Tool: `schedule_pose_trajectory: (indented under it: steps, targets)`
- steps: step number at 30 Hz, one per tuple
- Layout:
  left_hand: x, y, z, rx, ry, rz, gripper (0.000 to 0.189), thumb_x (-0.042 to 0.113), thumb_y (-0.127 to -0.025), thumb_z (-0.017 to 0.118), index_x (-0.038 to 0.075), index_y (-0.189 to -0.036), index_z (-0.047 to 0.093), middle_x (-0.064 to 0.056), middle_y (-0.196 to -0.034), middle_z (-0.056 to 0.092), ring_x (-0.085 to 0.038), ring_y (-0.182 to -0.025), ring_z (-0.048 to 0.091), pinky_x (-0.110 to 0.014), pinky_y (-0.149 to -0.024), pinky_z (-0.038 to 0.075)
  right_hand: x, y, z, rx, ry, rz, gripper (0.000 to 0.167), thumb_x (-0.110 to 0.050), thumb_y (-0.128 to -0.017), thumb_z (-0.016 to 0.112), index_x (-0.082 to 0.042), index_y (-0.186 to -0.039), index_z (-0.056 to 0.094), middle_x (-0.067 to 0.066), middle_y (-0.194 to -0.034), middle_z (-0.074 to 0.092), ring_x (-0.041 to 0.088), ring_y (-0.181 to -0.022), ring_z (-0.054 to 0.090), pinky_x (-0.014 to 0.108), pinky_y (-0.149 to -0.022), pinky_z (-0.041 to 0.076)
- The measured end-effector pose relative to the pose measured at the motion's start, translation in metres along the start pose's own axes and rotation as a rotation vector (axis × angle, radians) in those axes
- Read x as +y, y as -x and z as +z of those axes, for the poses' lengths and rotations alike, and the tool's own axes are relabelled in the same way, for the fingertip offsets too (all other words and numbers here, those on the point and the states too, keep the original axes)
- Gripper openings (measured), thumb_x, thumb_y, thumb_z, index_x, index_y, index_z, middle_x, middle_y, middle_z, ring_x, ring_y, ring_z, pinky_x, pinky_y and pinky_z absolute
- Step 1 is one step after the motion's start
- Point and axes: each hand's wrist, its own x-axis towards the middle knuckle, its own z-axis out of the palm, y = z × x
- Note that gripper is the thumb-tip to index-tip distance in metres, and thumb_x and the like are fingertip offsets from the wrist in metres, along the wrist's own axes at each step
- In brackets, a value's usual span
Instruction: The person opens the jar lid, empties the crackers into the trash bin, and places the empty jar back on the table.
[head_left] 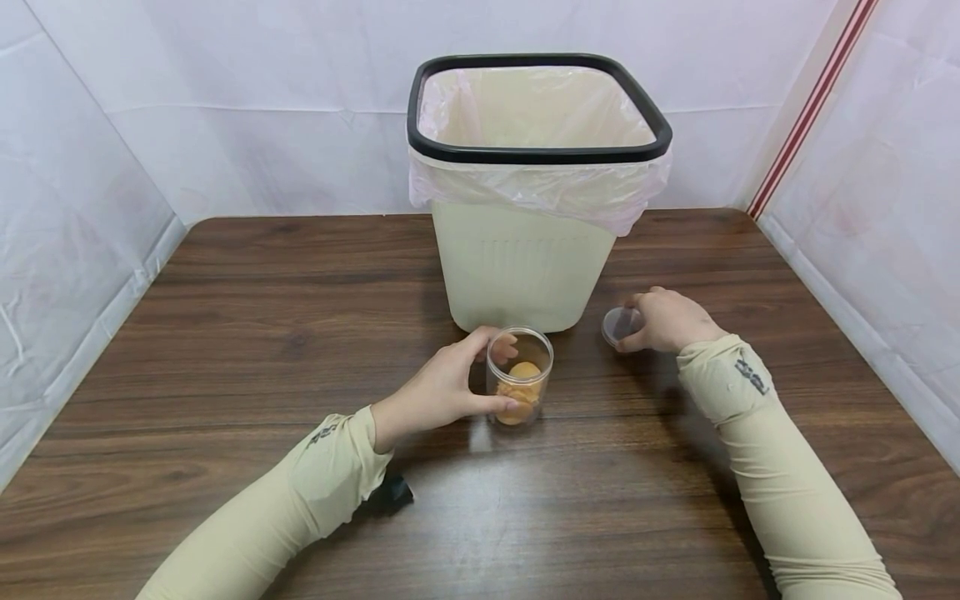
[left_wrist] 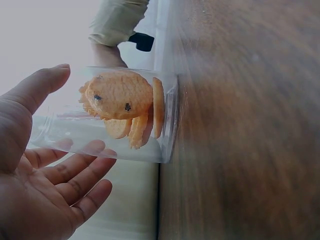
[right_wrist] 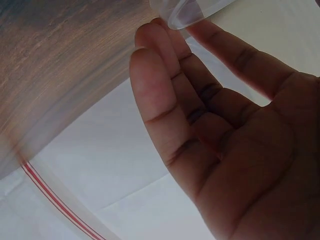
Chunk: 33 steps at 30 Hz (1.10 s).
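A clear plastic jar [head_left: 546, 385] without a lid stands upright on the table, with several orange-brown biscuits [left_wrist: 120, 95] inside, some dark-specked. My left hand [head_left: 452, 385] holds the jar from its left side, thumb at the front and fingers round the back. In the left wrist view, the thumb and fingers lie along opposite sides of its wall. Off to the right, my right hand [head_left: 670, 321] pinches a round clear lid [head_left: 619, 325] by its edge, low over the table. Only part of that lid shows in the right wrist view, at the fingertips.
A cream bin [head_left: 525, 267] with a black rim and a pinkish liner stands right behind the jar. The dark wood table [head_left: 300, 283] meets white sheeting [head_left: 285, 158] at the back and sides. A small black object [head_left: 393, 493] shows beneath my left sleeve.
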Motion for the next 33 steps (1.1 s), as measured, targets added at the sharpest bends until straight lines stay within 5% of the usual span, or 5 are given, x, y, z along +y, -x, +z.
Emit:
schedule_pose_trajectory:
  steps: [33]
  targets:
    - [0.0003, 0.0006, 0.0000, 0.004, 0.004, 0.001, 0.062, 0.024, -0.076, 0.082, 0.010, -0.127, 0.049, -0.004, -0.118, 0.067, -0.017, -0.111, 0.060, -0.037, -0.100, 0.045, 0.0002, -0.0017, 0.0052, -0.030, 0.017, -0.009, 0.070, -0.038, -0.075, 0.076, 0.003, -0.128, 0.056, 0.026, -0.116, 0.059, 0.037, -0.106, 0.057, 0.052, -0.089, 0.049]
